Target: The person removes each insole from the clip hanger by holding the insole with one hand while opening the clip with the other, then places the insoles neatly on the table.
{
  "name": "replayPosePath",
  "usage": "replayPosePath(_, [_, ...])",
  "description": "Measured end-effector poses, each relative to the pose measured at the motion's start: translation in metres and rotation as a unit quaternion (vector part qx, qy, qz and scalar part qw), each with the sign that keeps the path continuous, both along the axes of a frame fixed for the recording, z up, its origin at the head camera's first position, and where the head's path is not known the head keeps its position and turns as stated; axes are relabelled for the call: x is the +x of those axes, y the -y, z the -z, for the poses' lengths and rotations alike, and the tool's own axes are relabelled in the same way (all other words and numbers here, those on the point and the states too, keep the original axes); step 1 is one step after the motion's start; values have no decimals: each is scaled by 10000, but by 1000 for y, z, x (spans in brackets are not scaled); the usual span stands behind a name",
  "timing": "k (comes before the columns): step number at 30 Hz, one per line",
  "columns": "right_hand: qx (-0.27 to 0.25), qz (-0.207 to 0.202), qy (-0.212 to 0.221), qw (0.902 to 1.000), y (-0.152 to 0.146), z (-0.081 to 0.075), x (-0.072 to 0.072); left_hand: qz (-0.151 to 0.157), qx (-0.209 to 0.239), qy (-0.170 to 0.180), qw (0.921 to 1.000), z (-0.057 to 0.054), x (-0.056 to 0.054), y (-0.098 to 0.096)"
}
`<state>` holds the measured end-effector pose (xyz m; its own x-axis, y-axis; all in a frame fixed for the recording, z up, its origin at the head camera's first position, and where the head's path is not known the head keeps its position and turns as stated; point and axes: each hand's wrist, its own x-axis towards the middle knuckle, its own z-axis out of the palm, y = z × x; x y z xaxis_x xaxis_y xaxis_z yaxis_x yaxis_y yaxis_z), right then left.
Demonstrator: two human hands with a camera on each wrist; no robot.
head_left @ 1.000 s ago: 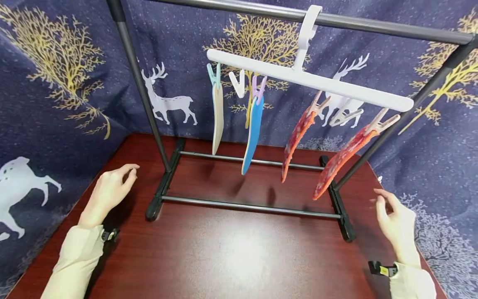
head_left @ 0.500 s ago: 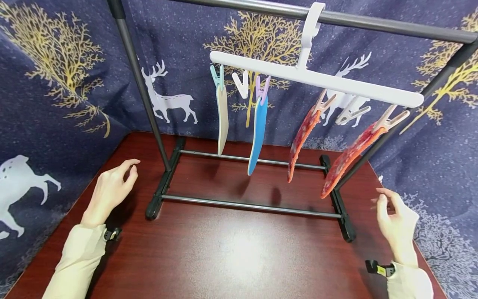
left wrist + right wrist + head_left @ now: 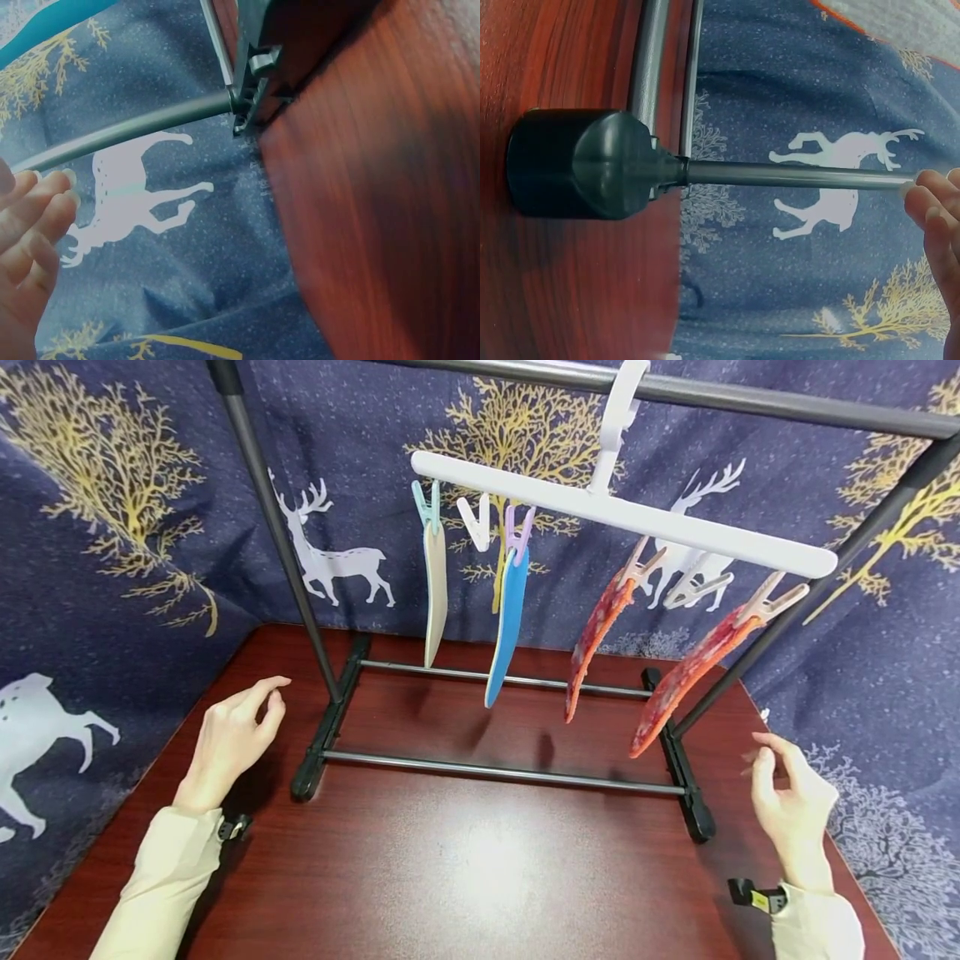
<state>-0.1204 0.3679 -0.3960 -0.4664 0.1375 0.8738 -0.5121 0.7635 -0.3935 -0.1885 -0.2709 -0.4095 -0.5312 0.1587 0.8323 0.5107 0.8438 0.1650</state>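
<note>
My left hand [image 3: 232, 735] is held over the left side of the table, fingers loosely bent and holding nothing. On the far right, my right hand [image 3: 795, 797] is likewise loosely curled around nothing. Between them a white clip hanger [image 3: 622, 514] hangs by its hook from the rack's top bar. A teal clip [image 3: 427, 507] grips a cream insole-like piece [image 3: 437, 593], and a purple clip [image 3: 518, 532] a blue one [image 3: 507, 627]. Two pale pink clips hold a red, orange-edged piece [image 3: 596, 647] and a similar red piece [image 3: 690, 685]. Neither hand touches them.
The dark metal rack [image 3: 502, 768] stands on a reddish-brown table [image 3: 420, 868], its feet between the hands. A white clip [image 3: 476, 522] and a grey-white clip [image 3: 697, 583] hang with nothing in them. A navy patterned cloth [image 3: 352, 427] covers the back and sides.
The hanger with its hanging pieces has swung slightly right, then back left. My left hand has drifted a little right; my right hand has shifted slightly left.
</note>
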Motion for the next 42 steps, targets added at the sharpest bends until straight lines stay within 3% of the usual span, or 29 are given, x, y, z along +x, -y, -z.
replayPosePath(14, [-100,-78,-438,9990,19,-5,-2,267,167,-237,9992,1,-2,-16])
replayPosePath(30, [25,-300,-560,9980,31,-1,-12,689,343,-393,9963,2,-5,-39])
replayPosePath(42, [27,-477,-1017,9937,49,-4,-14,973,523,-174,9937,1,-7,-54])
